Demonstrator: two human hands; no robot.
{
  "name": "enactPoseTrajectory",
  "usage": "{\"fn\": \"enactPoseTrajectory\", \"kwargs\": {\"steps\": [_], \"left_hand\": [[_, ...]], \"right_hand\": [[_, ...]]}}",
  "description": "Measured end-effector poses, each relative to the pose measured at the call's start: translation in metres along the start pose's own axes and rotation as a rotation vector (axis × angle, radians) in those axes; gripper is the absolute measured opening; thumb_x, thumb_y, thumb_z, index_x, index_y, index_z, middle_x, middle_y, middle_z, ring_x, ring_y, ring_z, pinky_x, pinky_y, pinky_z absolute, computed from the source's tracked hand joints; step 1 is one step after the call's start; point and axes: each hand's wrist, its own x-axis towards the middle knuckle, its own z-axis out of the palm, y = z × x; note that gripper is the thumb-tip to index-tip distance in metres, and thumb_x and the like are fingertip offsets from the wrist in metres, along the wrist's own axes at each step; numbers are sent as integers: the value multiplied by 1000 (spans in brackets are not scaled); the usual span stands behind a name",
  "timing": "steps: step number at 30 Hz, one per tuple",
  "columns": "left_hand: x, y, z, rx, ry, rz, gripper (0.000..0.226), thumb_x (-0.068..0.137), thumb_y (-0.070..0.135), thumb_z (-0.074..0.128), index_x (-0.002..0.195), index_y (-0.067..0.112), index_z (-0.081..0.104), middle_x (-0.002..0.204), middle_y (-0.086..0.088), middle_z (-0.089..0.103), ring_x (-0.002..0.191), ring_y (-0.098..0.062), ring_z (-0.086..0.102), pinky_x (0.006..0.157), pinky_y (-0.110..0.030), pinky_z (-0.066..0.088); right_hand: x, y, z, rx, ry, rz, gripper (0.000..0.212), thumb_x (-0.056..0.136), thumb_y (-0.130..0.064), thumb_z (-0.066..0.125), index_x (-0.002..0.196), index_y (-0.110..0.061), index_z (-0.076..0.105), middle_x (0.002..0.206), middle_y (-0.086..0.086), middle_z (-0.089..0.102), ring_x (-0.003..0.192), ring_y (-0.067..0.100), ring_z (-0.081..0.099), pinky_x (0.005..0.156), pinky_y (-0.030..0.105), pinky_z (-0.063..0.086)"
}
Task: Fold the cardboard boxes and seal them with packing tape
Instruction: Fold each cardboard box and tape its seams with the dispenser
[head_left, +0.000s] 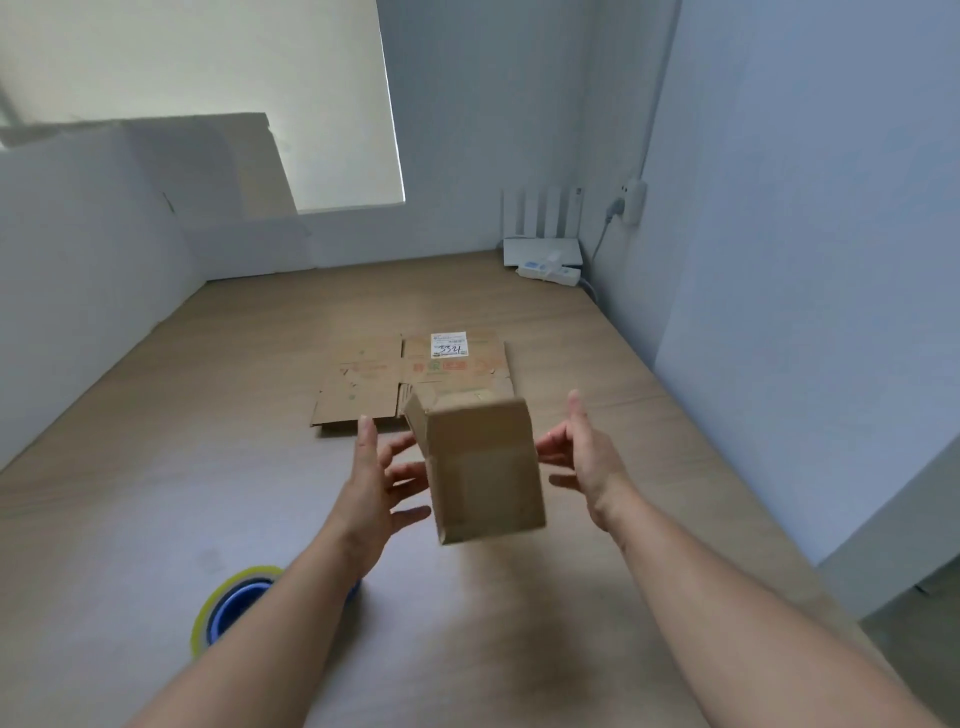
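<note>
Box (483, 470) between spread hands, left (371, 491), right (587, 460), flattened cardboard (410, 379) beyond, tape roll (234, 605) near.

left hand (371, 486): fingers spread, palm inward | right hand (584, 457): fingers spread, palm inward | forearms extended

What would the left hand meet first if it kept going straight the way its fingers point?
Probably the flattened brown cardboard box lying on the wooden table, as the left hand points forward; depth is unclear.
</note>
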Motion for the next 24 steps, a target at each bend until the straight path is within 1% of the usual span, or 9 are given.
{"fn": "enactPoseTrajectory", "kwargs": {"steps": [3,6,9,12,15,17,18,20,24], "left_hand": [[-15,-24,1,84,13,-83,79,61,87,27,110,33,60,111,3,68,111,-16,58,90,-44,49],[-27,-52,2,197,67,-194,84,70,83,31,130,27,50,133,-3,55,118,-21,53,99,-47,46],[-33,-65,2,355,128,-204,80,79,76,34,143,30,33,148,-3,38,118,-21,49,92,-39,50],[-35,-68,1,503,120,-179,81,83,72,38,149,29,24,153,0,33,121,-21,50,93,-37,47],[-30,-71,-2,651,114,-95,67,92,56,44,149,24,26,150,-2,39,129,-23,48,99,-37,46],[-27,-72,-5,724,117,-55,53,99,42,42,147,21,30,142,-4,49,123,-22,53,98,-35,47],[-26,-74,-9,728,124,-46,48,101,36,41,145,20,33,137,-5,52,118,-21,56,98,-36,49],[-25,-77,-14,716,134,-39,44,102,31,39,144,18,35,129,-3,56,111,-20,59,95,-36,52],[-29,-82,-15,730,121,-18,46,101,33,39,145,20,33,127,0,57,108,-16,60,92,-30,53]], "right_hand": [[-12,23,10,-181,-37,105,64,89,-69,29,83,-17,65,87,3,69,89,19,63,80,41,50],[-27,47,23,-416,-164,108,55,81,-71,46,99,-21,59,101,0,63,92,16,59,83,42,53],[-40,54,38,-622,-214,72,77,65,-71,62,127,-27,47,117,-6,57,100,13,60,86,38,53],[-46,56,50,-881,-140,37,86,66,-67,65,136,-25,38,131,-3,49,117,18,51,89,35,46],[-53,56,55,-895,-83,39,58,77,-53,61,125,-23,49,119,-3,56,108,18,55,84,33,48],[-58,55,52,-805,-40,-18,25,89,-41,53,101,-20,57,96,-2,61,90,17,57,73,30,46],[-60,55,49,-768,-6,-44,20,94,-34,47,86,-18,56,83,-1,58,80,17,55,67,29,42],[-63,56,41,-731,80,-63,36,100,-25,40,65,-17,45,65,-2,46,66,16,47,58,30,35],[-73,58,35,-728,141,-85,42,101,-23,40,58,-19,37,57,-5,40,56,9,38,52,23,30]]}}
